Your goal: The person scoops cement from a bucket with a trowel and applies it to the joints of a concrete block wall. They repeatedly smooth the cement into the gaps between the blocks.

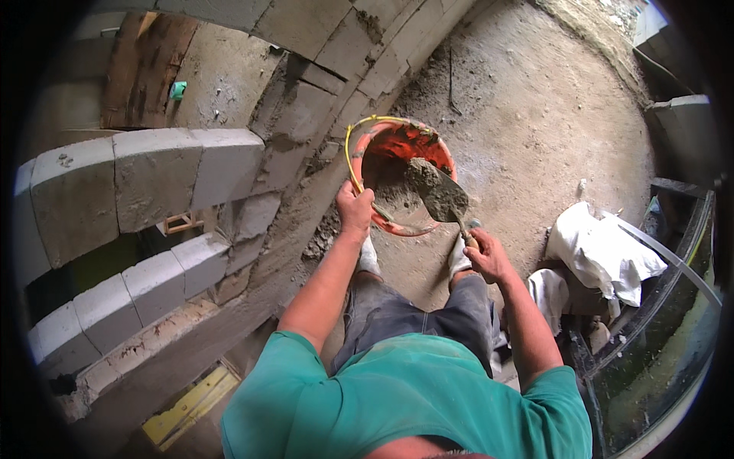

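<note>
An orange-red bucket [446, 144] with grey mortar inside stands in front of my feet. My left hand [355, 208] is closed at the bucket's near left rim, around its yellow handle [348, 153]. In my right hand [487, 255] is the wooden grip of a trowel [451, 200]. Its blade reaches over the right part of the bucket's mouth and carries a lump of grey mortar [423, 174]. The blade hides part of the mortar below it.
A grey block wall [306, 107] runs along my left, with rows of blocks [157, 172] branching off. To the right lie a white sack [592, 249] and a dark-framed glass panel [657, 329]. A thin dark rod [451, 80] rests on the dusty floor [550, 115] beyond the bucket.
</note>
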The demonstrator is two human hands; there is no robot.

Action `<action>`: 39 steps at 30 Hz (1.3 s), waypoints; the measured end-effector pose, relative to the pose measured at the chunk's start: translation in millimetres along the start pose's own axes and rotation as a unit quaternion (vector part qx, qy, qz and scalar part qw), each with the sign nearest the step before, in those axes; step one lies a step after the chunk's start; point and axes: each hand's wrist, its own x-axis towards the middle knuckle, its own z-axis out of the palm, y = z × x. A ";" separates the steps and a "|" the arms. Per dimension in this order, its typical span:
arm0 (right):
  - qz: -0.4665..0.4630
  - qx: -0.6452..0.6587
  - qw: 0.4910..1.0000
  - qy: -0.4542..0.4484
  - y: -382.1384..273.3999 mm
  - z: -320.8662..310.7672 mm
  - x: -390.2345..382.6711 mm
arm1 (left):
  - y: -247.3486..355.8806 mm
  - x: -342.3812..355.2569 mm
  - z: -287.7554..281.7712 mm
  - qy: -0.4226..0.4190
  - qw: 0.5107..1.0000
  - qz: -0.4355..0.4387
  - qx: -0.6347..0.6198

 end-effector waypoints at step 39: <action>-0.344 0.289 0.628 0.635 -68.2 331.4 277.6 | -269.1 84.1 -272.7 -0.122 0.965 -0.142 0.181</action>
